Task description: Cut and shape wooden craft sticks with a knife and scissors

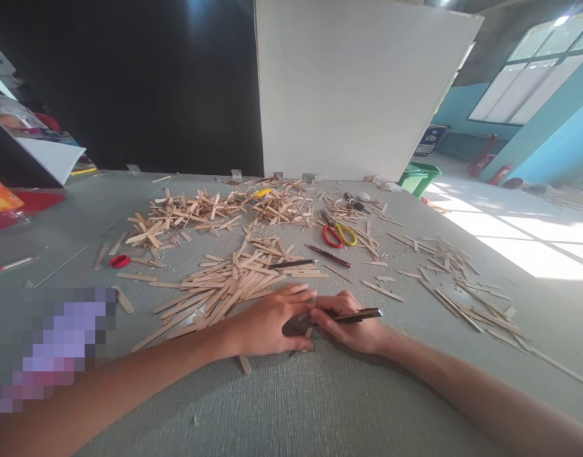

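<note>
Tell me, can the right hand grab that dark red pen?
Probably yes: the dark red pen lies just beyond the right hand, with only a thin stick between. But that hand holds a black pen it may need to put down.

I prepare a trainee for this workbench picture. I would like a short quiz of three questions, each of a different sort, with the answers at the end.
1. True or false: the right hand holds a dark pen.

2. Fill in the missing colour: beside the red handle loop, there is a ____ handle loop.

3. As seen in the picture, where does the red ring lie?
A) Between the two hands
B) Left of the pile of wooden sticks nearest the hands
C) On the floor by the window

Key: 1 true; 2 yellow; 3 B
</note>
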Demonstrator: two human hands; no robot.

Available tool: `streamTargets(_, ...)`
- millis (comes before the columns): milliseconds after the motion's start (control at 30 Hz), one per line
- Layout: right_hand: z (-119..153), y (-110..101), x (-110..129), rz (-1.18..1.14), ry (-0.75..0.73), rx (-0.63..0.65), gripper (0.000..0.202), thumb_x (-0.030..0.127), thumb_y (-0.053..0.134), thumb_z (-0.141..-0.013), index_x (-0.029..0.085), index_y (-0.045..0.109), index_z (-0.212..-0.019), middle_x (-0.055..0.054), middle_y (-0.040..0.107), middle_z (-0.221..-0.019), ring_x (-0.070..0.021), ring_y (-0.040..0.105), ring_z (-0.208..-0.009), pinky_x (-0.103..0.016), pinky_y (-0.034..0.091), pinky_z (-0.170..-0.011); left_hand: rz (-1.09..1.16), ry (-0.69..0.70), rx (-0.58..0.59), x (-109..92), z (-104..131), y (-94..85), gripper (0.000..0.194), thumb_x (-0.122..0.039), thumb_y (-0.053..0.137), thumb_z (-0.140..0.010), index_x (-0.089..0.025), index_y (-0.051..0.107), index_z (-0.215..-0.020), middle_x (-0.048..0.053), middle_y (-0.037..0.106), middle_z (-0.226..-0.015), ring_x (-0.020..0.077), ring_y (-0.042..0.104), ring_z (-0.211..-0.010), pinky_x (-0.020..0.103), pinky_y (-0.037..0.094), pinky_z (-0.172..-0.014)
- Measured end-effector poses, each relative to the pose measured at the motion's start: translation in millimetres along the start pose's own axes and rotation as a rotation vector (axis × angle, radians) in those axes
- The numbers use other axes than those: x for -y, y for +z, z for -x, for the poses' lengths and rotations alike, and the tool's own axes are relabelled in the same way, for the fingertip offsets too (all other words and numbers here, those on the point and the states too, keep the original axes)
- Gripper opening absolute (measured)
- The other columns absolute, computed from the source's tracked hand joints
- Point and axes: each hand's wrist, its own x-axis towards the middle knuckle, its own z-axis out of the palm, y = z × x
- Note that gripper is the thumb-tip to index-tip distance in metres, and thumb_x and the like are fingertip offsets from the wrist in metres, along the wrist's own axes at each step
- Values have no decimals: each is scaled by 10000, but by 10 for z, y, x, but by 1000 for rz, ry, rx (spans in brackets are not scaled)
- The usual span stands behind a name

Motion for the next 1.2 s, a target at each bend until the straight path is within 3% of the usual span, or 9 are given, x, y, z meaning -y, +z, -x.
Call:
streamTargets(167, 15, 5, -7, 8, -7, 10, 346, 337, 488, -1060, 186, 545, -754, 32, 542, -618, -92, 415, -537, -228, 320, -537, 4, 1, 9, -10, 8, -5, 541, -481, 783, -890, -336, 637, -1391, 57, 410, -1638, 309, 283, -1561, 545, 253, -1265)
streamTargets(267, 31, 14, -15, 29, -18, -1, 353, 338, 489, -1060, 188, 531, -744, 53, 475, -591, -88, 369, -525, -230, 296, -521, 4, 17, 3, 7, 26, 14, 510, -483, 759, -911, -345, 638, -1387, 45, 379, -1653, 312, 267, -1566, 554, 240, -1267)
streamTargets(533, 11, 9, -1, 41, -15, 20, 345, 314, 513, -1045, 187, 527, -724, 64, 422, -595, -89, 333, -542, -230, 281, -517, -55, 12, 16, 28, 18, 50, 626, -567, 736, -909, -367, 555, -1475, 45, 340, -1671, 285, 247, -1574, 531, 233, -1274)
streamTargets(800, -15, 2, 23, 104, -114, 32, 347, 321, 463, -1064, 178, 575, -769, 63, 399, -613, -95, 313, -549, -242, 282, -531, -66, -5, 27, 1, 34, 23, 546, -581, 717, -916, -344, 634, -1401, 42, 315, -1674, 304, 266, -1565, 528, 184, -1288)
streamTargets(1000, -11, 1, 31, 100, -108, 28, 364, 304, 435, -1075, 185, 544, -749, 53, 454, -600, -95, 352, -535, -239, 303, -533, -111, -28, 36, -40, 31, -13, 501, -576, 732, -907, -330, 676, -1340, 42, 358, -1661, 305, 306, -1551, 512, 214, -1279)
streamTargets(1200, 5, 7, -1, 16, -60, 7, 339, 322, 459, -1070, 188, 543, -770, 25, 556, -617, -100, 448, -537, -231, 351, -553, -81, -9, 38, -2, 39, 20, 558, -568, 731, -912, -371, 603, -1418, 33, 329, -1675, 298, 240, -1574, 519, 180, -1283)
